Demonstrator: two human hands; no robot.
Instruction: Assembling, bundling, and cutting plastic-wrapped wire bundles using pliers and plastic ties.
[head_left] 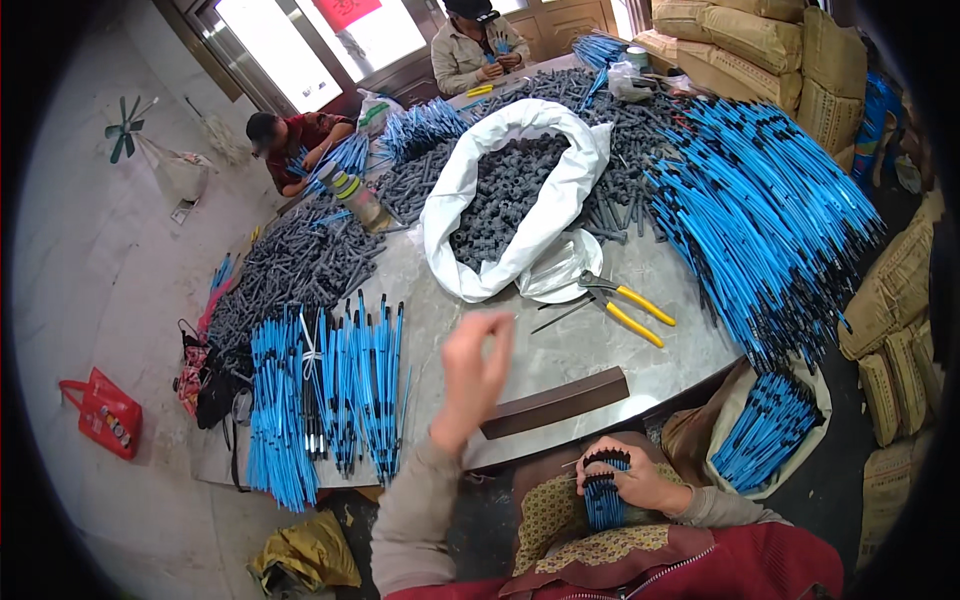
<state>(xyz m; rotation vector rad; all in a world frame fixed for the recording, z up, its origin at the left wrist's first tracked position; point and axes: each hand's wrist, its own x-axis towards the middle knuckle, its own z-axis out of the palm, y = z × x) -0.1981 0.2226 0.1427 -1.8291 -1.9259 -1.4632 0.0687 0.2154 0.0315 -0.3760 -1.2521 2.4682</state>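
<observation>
My right hand (645,484) is wrapped round a bundle of thin blue rods with black ends (604,505), held low over my lap. A thin pale strand sticks out beside that hand's fingers. My left hand (474,372) is raised above the near table edge, its fingers curled and a little blurred. Whatever it may pinch is too small to make out. Just beyond it stands a white sack, rolled open (455,225), full of dark grey plastic fittings (510,190). To its right lie yellow-handled pliers (628,308), and nearer to me a dark brown bar (556,402).
Blue rods in rows (325,390) lie at the table's left; a large stack (770,220) covers the right. Grey parts (300,255) are heaped around. A sack of rods (765,430) stands by my right. Two people work across the table. Brown sacks (735,55) are piled behind.
</observation>
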